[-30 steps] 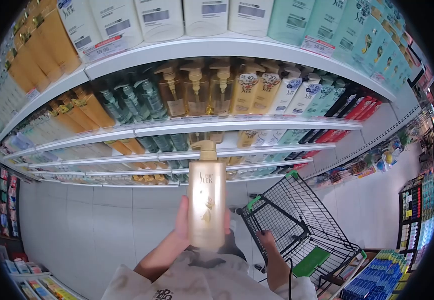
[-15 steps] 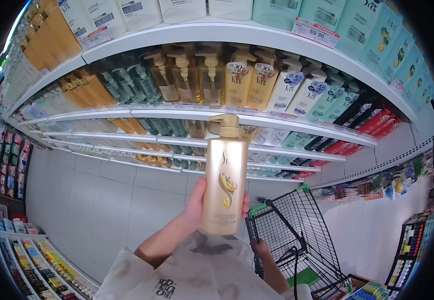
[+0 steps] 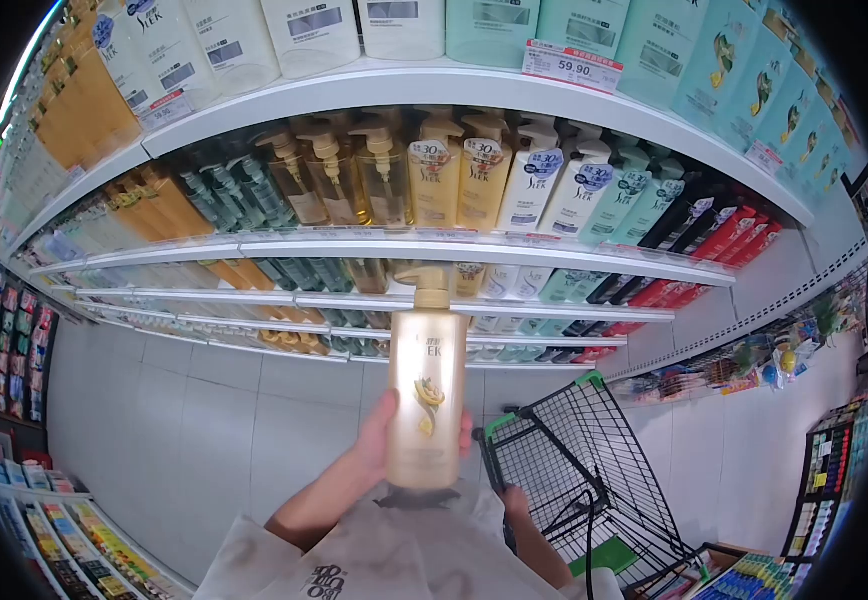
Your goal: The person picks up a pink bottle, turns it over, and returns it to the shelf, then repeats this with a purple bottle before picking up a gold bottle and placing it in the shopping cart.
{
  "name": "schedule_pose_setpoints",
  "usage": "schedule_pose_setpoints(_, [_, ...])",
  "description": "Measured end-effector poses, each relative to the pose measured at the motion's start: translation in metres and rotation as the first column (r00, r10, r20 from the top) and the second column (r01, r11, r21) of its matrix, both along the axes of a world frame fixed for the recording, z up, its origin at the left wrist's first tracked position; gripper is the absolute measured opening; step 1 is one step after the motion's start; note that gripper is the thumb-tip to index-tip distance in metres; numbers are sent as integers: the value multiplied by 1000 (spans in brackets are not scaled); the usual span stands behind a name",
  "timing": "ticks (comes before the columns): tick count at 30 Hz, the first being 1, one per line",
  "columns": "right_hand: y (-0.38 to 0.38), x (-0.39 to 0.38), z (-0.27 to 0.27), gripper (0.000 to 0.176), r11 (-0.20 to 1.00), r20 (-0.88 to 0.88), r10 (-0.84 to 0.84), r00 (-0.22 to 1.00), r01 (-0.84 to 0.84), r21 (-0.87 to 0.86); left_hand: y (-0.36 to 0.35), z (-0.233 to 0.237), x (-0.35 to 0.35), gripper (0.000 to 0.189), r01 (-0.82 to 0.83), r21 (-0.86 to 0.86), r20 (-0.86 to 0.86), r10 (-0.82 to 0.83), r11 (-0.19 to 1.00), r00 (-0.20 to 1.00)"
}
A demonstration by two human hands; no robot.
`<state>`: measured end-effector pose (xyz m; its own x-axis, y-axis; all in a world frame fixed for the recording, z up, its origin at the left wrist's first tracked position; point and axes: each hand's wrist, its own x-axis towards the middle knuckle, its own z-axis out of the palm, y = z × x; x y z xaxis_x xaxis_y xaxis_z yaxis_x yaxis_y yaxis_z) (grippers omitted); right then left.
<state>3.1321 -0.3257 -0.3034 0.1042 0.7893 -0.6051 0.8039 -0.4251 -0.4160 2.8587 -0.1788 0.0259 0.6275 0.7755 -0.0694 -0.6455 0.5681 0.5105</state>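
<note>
A gold pump bottle with a fruit picture and a lemon-like drop on its front stands upright before my chest. My left hand is wrapped around it from behind, thumb on the left side and fingertips showing at the right edge. Down to the right, my right hand is closed on the handle of a black wire shopping cart with green trim. Its fingers are small in view and partly hidden.
Ahead are white store shelves with rows of pump bottles, including gold ones and red ones. A price tag reads 59.90. Packaged goods fill a low rack at lower left. Grey tile floor lies between.
The shelves sit lower and further left in the view, as my head has turned slightly. The bottle also appears a little lower and to the left, still in my left hand.
</note>
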Motion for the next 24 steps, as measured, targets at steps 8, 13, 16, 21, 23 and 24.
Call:
schedule_pose_setpoints(8, [7, -11, -2, 37, 998, 39, -59, 997, 61, -34, -30, -20, 5, 94, 50, -175, 115, -30, 983, 993])
schedule_pose_setpoints(13, [8, -17, -15, 33, 990, 23, -112, 993, 110, 85, -46, -31, 8, 93, 23, -218, 82, -5, 976, 997])
schedule_pose_setpoints(16, [14, -18, -19, 34, 998, -3, -49, 999, 49, 44, -50, -35, 9, 93, 28, -170, 80, -15, 985, 997])
schedule_pose_setpoints(21, [19, -25, -15, 33, 994, 28, -100, 995, 99, 44, -56, -40, 9, 95, 47, -147, 98, -33, 988, 995])
schedule_pose_setpoints(23, [25, -28, -11, 33, 994, 18, -98, 995, 97, 53, -54, -47, 7, 94, 118, -102, 172, -100, 988, 980])
schedule_pose_setpoints(24, [26, -27, -8, 32, 996, 0, -67, 998, 67, 56, -55, -47, 7, 94, 117, -105, 171, -98, 988, 980])
